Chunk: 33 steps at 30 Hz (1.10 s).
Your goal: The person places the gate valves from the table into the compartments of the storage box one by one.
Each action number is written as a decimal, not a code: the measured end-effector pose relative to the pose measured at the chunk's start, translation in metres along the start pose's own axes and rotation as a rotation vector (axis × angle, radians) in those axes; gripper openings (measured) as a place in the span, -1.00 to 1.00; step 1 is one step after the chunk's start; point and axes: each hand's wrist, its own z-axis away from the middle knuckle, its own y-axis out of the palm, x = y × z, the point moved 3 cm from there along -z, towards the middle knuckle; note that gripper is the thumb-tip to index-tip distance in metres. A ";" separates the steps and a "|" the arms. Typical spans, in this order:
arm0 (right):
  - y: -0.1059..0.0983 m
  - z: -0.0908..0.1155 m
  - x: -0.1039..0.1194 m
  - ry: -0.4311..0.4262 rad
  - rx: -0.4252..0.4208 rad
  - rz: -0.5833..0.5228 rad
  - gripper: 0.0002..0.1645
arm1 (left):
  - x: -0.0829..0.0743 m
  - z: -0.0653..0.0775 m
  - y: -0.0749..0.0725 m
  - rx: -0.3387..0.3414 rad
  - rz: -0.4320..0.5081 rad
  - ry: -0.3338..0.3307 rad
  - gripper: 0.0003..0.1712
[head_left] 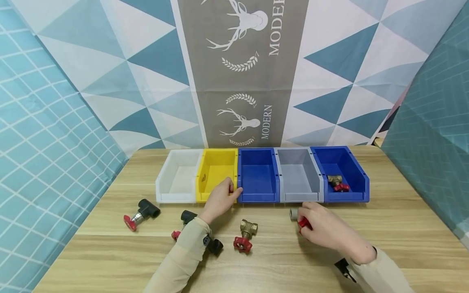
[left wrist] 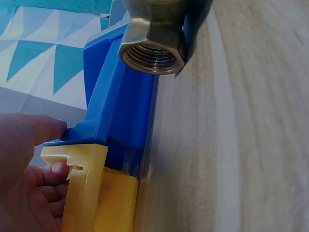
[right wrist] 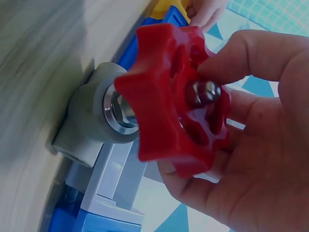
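My right hand [head_left: 322, 226] holds the red handwheel [right wrist: 164, 96] of a grey plastic valve [head_left: 294, 214], thumb and fingers round the wheel. In the right wrist view the grey valve body [right wrist: 91, 113] lies against the tabletop. My left hand [head_left: 220, 199] is at the front corner where the yellow bin [head_left: 216, 179] meets the middle blue bin [head_left: 258, 198]. Its thumb touches the blue bin's edge, and its curled fingers grip the yellow rim [left wrist: 79, 159]. A brass valve with a red handwheel [head_left: 247, 230] lies right of the left wrist.
A black valve [head_left: 148, 208] lies at the left; another black one [head_left: 188, 215] is partly hidden under the left forearm. The row also has a white bin [head_left: 176, 198], a grey bin [head_left: 300, 197] and a right blue bin [head_left: 348, 197] containing a brass valve [head_left: 335, 179].
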 end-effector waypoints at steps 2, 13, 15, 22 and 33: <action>0.001 -0.002 -0.001 0.002 -0.015 -0.002 -0.80 | 0.000 0.000 0.000 0.000 0.006 0.001 -0.68; -0.002 -0.007 -0.004 0.048 -0.034 0.001 -0.79 | -0.003 0.001 -0.002 0.000 0.012 0.003 -0.67; -0.003 -0.007 -0.005 0.055 -0.031 0.004 -0.79 | -0.002 0.001 -0.002 0.000 0.011 0.002 -0.67; -0.008 -0.008 -0.005 0.070 -0.042 0.001 -0.83 | -0.001 0.000 -0.001 0.005 0.017 -0.016 -0.67; -0.014 -0.010 -0.008 0.075 -0.108 0.042 -0.85 | -0.002 0.001 -0.001 0.004 0.012 -0.011 -0.67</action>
